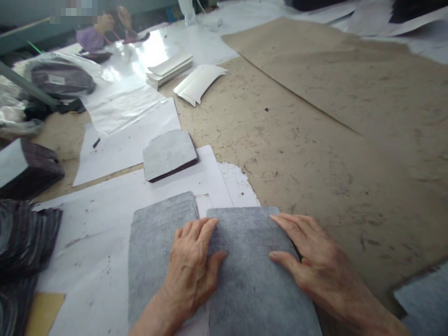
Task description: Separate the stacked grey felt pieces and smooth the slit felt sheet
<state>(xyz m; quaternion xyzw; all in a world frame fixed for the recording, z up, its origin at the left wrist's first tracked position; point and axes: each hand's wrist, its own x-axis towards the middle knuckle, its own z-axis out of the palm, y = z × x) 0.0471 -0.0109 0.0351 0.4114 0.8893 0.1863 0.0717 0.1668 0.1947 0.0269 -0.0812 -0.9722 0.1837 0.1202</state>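
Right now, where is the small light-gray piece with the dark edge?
In the head view, the small light-gray piece lies left of center on white paper, beyond the left hand and the gray stack to its left.

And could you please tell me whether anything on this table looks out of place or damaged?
Yes, mildly: dark scraps lie scattered over the brown covering, looking like stray litter. Near the picture's middle, a white piece has a ragged, uneven edge, unlike the straight-edged paper beside it.
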